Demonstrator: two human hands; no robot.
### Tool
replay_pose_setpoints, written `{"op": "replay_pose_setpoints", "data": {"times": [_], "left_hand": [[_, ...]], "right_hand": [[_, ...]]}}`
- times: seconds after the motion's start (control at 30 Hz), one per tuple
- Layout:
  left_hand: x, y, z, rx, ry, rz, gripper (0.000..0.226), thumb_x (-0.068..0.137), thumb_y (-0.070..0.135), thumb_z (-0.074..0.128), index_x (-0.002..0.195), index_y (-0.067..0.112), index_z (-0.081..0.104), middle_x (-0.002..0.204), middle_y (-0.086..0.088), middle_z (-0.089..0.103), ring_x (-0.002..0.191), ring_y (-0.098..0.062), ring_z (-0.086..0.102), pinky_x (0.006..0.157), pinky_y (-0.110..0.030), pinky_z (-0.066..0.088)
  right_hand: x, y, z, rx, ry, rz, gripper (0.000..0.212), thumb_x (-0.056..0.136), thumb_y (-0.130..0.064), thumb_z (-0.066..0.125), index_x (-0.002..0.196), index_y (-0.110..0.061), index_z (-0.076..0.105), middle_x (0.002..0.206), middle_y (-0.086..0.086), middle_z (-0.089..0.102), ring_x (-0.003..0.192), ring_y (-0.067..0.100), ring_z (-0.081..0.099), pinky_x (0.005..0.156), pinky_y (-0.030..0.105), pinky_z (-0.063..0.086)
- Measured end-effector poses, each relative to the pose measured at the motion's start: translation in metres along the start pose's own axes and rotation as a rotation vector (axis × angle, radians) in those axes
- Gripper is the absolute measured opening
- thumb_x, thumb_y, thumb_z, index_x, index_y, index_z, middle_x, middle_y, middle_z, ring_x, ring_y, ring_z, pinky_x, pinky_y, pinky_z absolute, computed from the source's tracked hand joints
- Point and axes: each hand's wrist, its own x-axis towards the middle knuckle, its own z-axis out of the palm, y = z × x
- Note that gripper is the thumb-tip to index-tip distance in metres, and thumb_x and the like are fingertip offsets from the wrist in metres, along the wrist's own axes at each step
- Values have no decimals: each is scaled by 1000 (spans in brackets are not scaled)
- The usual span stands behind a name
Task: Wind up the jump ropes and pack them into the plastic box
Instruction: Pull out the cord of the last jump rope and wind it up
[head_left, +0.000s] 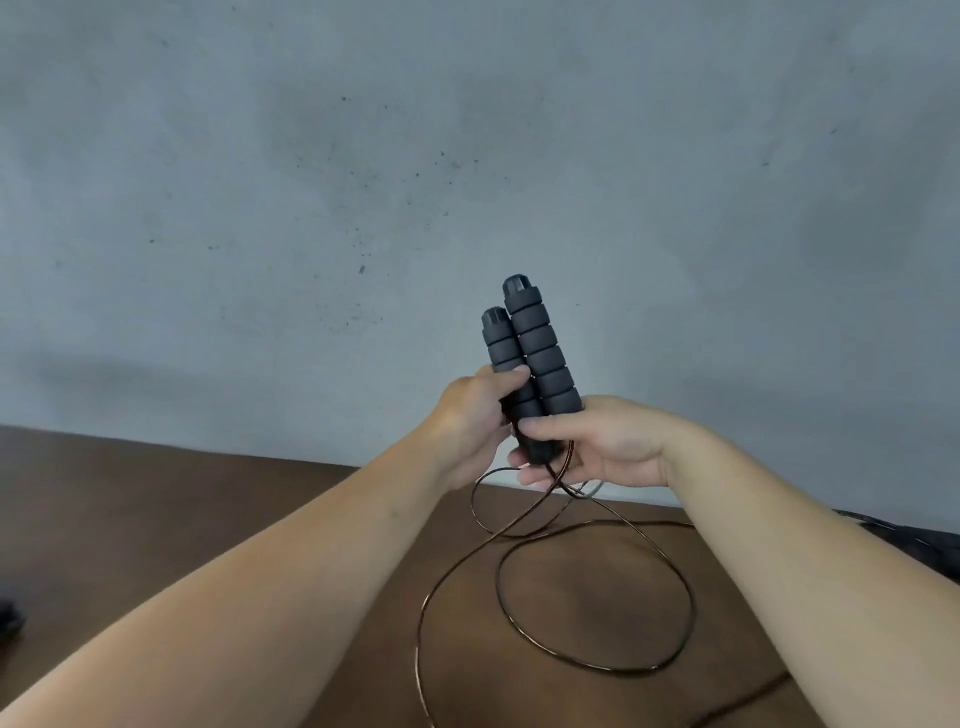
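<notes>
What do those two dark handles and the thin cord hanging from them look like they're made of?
The handles look like matte grey foam, ringed with soft-looking grooved segments, capped by harder, likely plastic ends. The cord is thin, dark brown and glossy with coppery glints, probably plastic-coated wire, though the look leaves that open. It lies in springy loops on the brown table.

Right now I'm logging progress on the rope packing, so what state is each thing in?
Left hand: grips the shorter-looking handle.
Right hand: holds the handles' lower ends.
Two handles: side by side, raised, pointing up.
Rope cord: unwound, lying in loose loops on the brown surface.
</notes>
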Motion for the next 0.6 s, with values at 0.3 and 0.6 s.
{"op": "replay_pose_setpoints", "data": {"times": [0.3,0.6], "left_hand": [[-27,-7,-45,542,97,61,53,96,34,57,142,28,34,140,8,48,128,-15,48,108,-32,36],[-21,-4,-99,2028,-209,968,100,70,28,72,155,13,20,156,-10,29,148,-31,17,119,-48,4]], "right_hand": [[17,10,17,-45,-153,151,17,95,-15,61,108,-5,59,94,14,69,69,18,63,79,35,53],[31,12,37,-2,-248,240,18,96,-11,59,107,2,56,84,17,69,59,15,59,58,25,50]]}}
